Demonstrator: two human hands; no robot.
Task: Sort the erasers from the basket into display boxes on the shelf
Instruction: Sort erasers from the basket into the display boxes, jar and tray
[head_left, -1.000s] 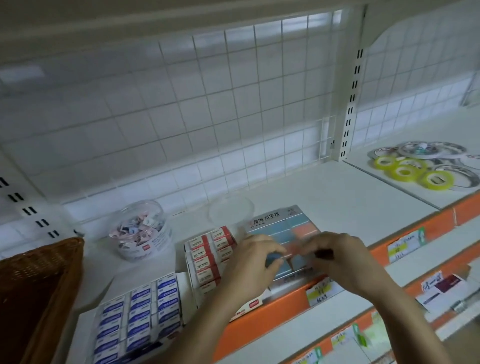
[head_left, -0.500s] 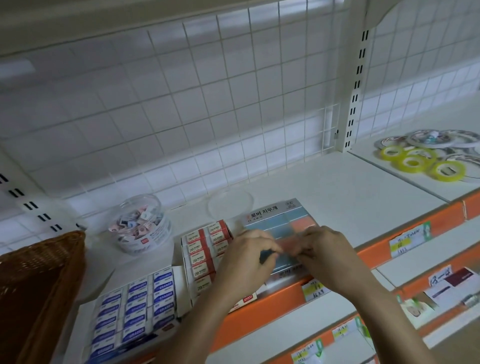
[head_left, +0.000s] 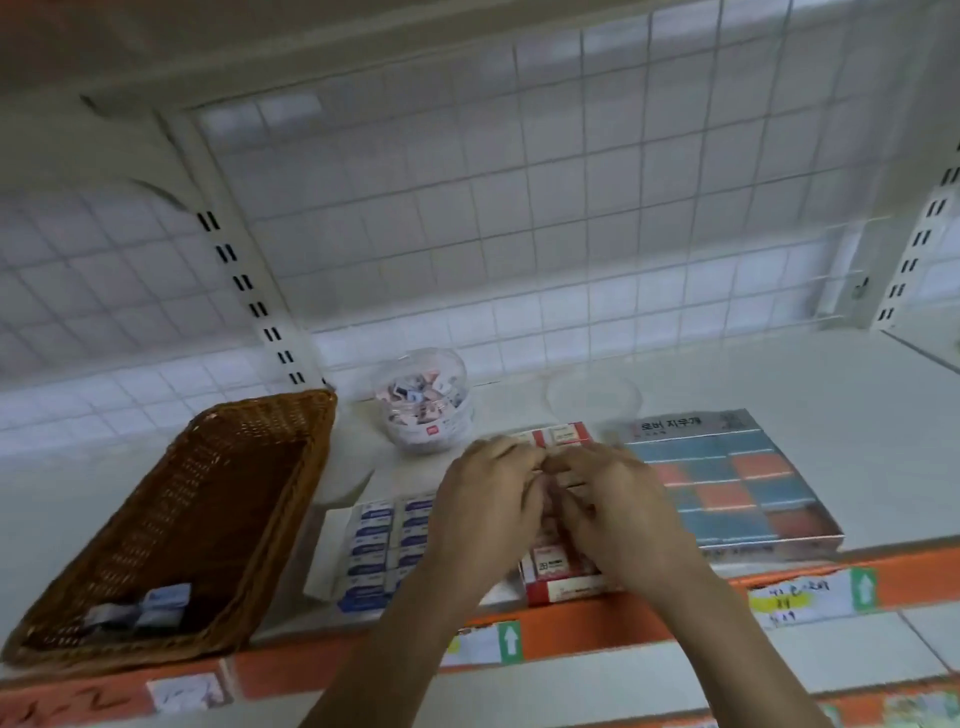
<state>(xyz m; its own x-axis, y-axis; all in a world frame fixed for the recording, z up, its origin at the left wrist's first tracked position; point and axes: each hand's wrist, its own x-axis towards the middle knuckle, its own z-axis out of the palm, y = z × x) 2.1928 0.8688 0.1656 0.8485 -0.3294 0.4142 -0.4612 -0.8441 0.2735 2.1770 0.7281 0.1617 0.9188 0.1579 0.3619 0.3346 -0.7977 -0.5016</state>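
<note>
red box (head_left: 563, 574) lengthwise front-to-back

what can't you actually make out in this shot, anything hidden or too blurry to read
- Head view: whether the left hand or right hand holds an eraser; the fingers curl together and hide it.
- Middle of the red eraser box: covered by both hands.
- Right part of the blue eraser box: behind the left forearm.
- Erasers in the basket: print blurred.
- Price tags: handwriting too small and smeared.

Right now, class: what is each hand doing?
Left hand: over the red eraser box, grip cannot be told.
Right hand: same, cannot be told.
</note>
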